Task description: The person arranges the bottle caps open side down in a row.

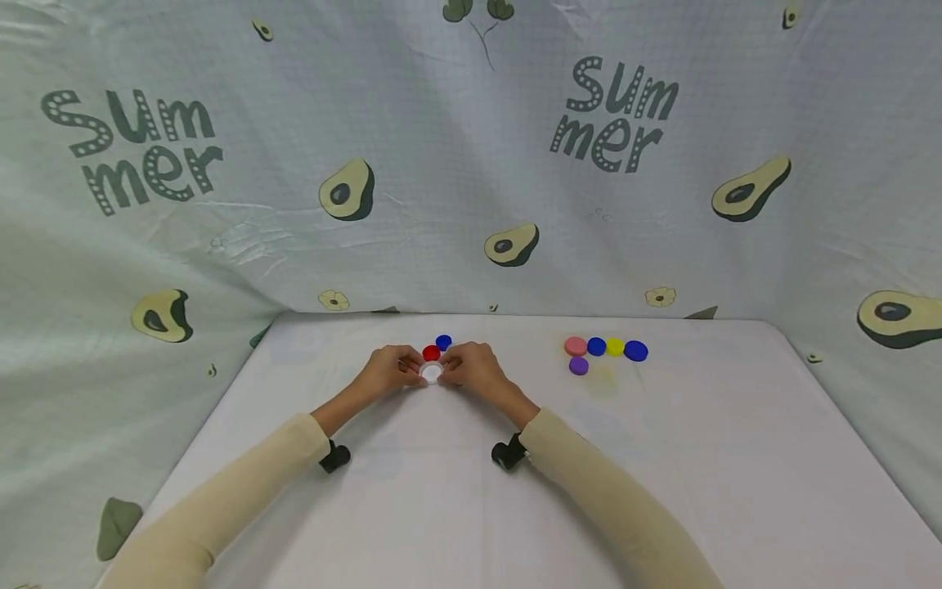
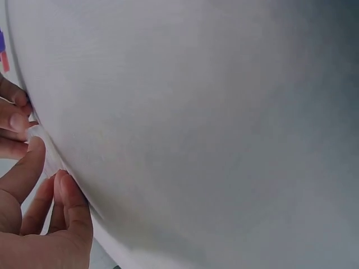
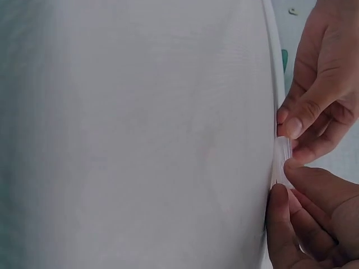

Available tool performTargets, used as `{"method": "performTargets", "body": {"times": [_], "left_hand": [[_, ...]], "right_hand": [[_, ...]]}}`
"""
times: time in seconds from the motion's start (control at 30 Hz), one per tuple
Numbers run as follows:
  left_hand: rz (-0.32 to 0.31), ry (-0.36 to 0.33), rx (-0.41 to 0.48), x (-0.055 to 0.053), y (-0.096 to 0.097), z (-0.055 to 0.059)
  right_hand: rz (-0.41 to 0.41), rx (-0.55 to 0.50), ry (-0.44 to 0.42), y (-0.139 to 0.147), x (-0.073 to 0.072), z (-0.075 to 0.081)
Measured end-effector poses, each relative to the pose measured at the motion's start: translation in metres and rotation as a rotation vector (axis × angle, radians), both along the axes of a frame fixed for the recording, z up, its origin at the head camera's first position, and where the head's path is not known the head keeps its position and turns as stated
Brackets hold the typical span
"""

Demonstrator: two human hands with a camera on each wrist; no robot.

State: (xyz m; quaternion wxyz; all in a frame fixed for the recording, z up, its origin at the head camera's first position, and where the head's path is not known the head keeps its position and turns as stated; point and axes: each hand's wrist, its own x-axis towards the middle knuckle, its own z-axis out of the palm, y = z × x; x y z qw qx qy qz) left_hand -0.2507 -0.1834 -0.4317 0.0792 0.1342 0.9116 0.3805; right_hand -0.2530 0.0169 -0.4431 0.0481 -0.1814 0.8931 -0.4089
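Note:
A small round white container (image 1: 432, 373) with a pale rim sits between the two hands near the table's far side. My left hand (image 1: 388, 368) pinches its left edge with thumb and fingers. From the opposite side my right hand (image 1: 474, 368) pinches it too. In the left wrist view the container (image 2: 49, 151) shows a translucent side wall, low and upright. The right wrist view has the same container (image 3: 282, 159) between both sets of fingertips. Just behind it lie a red disc (image 1: 431, 353) and a blue disc (image 1: 443, 342).
Right of the hands lie several discs: pink (image 1: 576, 347), blue (image 1: 597, 347), yellow (image 1: 615, 348), a larger blue one (image 1: 636, 351) and purple (image 1: 578, 366). A white cloth covers the table (image 1: 441, 507). A printed curtain (image 1: 441, 147) hangs behind it.

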Motion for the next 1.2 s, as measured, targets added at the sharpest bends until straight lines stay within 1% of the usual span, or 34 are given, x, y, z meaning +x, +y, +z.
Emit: {"method": "performTargets", "body": {"times": [0.1,0.23,0.37,0.43,0.53,0.7,0.8,0.9,1.03,1.2], "left_hand": [[-0.009,0.023,0.016,0.002,0.000,-0.001],[-0.018,0.077,0.030,0.007,-0.001,-0.002],[-0.039,0.118,0.061,0.012,-0.002,-0.001],[-0.052,0.134,0.076,0.013,-0.003,-0.001],[-0.056,0.150,0.105,0.015,-0.003,0.001],[-0.062,0.192,0.168,0.014,-0.003,0.002],[-0.060,0.203,0.200,0.014,-0.002,0.005],[-0.052,0.211,0.213,0.017,-0.001,0.009],[-0.044,0.206,0.232,0.022,0.001,0.013],[-0.037,0.185,0.247,0.027,0.004,0.015]], "right_hand": [[0.007,-0.015,-0.001,0.001,0.000,-0.001],[0.019,-0.023,-0.005,0.002,0.000,-0.003],[0.040,-0.035,-0.014,0.005,0.003,-0.001],[0.047,-0.041,-0.004,0.007,0.004,0.000],[0.051,-0.043,0.043,0.009,0.005,0.000],[0.030,-0.065,0.135,0.013,0.007,0.000],[0.018,-0.120,0.158,0.016,0.009,0.002],[0.015,-0.164,0.165,0.019,0.012,0.004],[0.018,-0.192,0.181,0.022,0.016,0.007],[0.030,-0.191,0.200,0.027,0.021,0.009]]}}
